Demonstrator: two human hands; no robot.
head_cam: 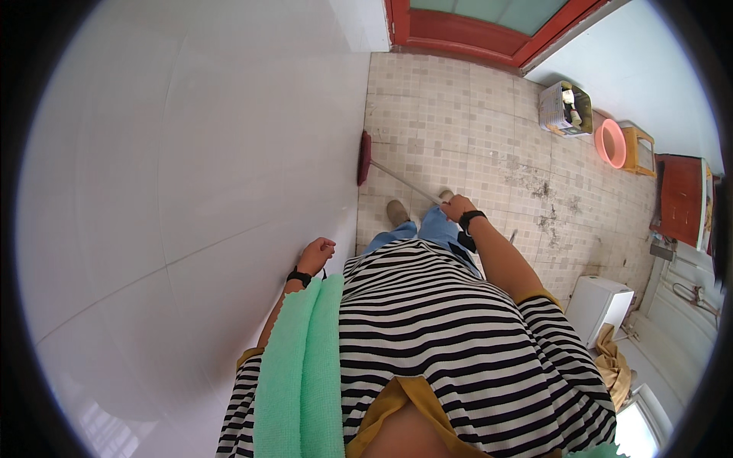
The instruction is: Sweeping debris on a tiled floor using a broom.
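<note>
My right hand [457, 208] is closed around the pale handle of a broom [405, 182]. Its dark red head [365, 158] rests at the foot of the white wall, where the wall meets the tiled floor [446, 114]. Close by the wall, my left hand [317, 255] is raised with its fingers loosely curled and nothing visible in it. A mint green towel [303, 366] hangs over my left shoulder. Dark debris [547, 212] is scattered on the floor to the right of my right hand.
Smooth white wall [229, 143] runs along my left. Ahead stands a red door [469, 31]. Along the right are a box of bottles [564, 110], a pink basin [610, 144], a wooden stool [637, 151], a red cabinet [681, 200] and a white bin-like container [598, 306].
</note>
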